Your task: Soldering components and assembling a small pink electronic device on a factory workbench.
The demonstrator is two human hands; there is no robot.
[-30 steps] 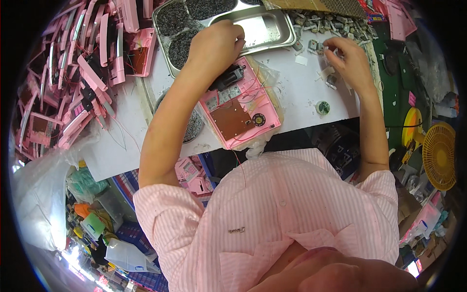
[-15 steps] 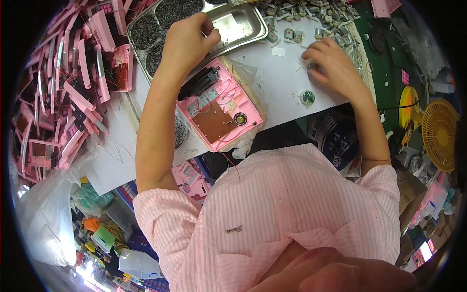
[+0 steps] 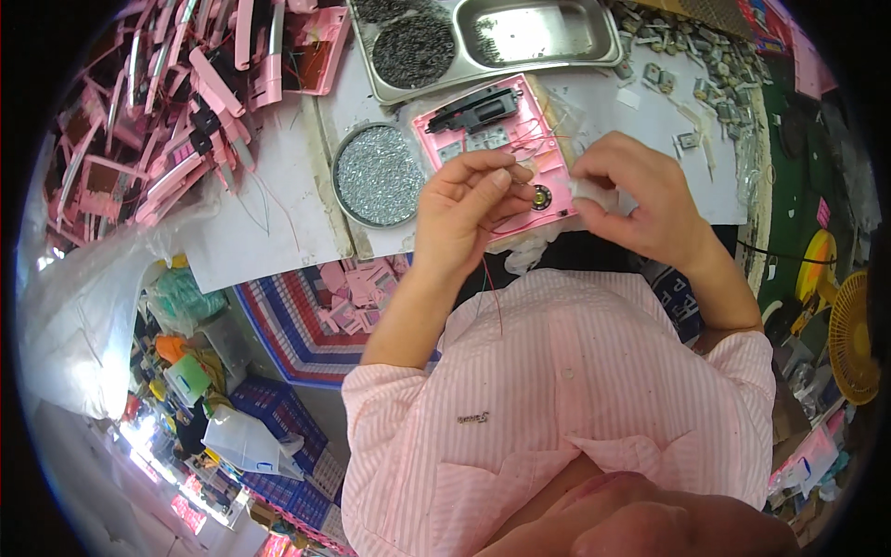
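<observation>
A shallow pink plastic case (image 3: 554, 174) lies on the white table before me. It holds a black mechanism (image 3: 475, 110), a small round black part (image 3: 541, 197) with a yellowish centre, and thin wires. Over its near left part is my left hand (image 3: 469, 204), thumb and fingers pinched together; whatever they grip is too small to make out. My right hand (image 3: 645, 200) curls at the case's right edge, its fingers closed around a small whitish, translucent piece (image 3: 594, 193). Red and dark wires (image 3: 489, 278) hang below my left hand.
A round bowl (image 3: 338, 153) of silvery bits stands left of the case. Behind sits a metal tray (image 3: 506, 68) with dark small parts. Small motors (image 3: 691, 60) are scattered at the back right. Pink housings (image 3: 176, 121) pile up at left; a yellow fan (image 3: 852, 339) is at right.
The whole view has shifted, so the table appears farther right. My left hand has come from over the metal tray to the pink case. My right hand has moved from near the motors to the case's edge.
</observation>
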